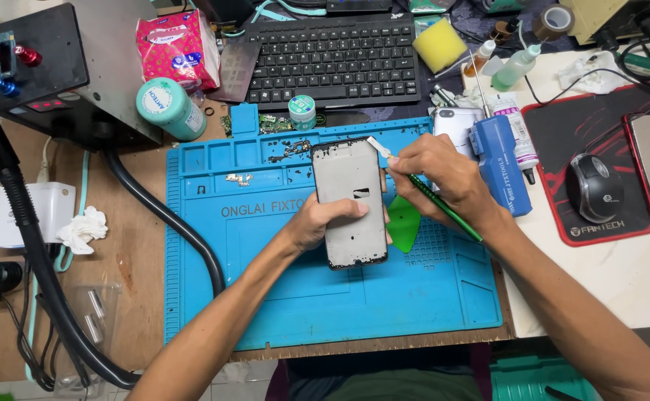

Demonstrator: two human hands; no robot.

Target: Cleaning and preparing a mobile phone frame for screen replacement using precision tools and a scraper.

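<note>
Phone frame (349,199), bare and grey, sits upright over the blue repair mat (325,289) on the worktop, gripped from below by the left hand (323,220). The right hand (435,178) pinches a green-handled scraper (430,197), blade touching the frame's top right corner.

Mat (325,297): bright blue, w/ grid of small squares at right. Phone frame (351,200): grey inside, black rim. Tool (433,199): green shaft, white tip. Pick (403,223): green. Keyboard (332,56), far: black, white legends. Sponge (439,43): yellow. Tissue pack (176,46), far left: pink, patterned. Can (169,108): teal. Mouse (594,187), right: black/grey. Mouse pad (555,134): black, red edge. Hose (161,215), left: black. Bench (128,252): brown wood. Blue case (499,160), right of phone frame.
</note>
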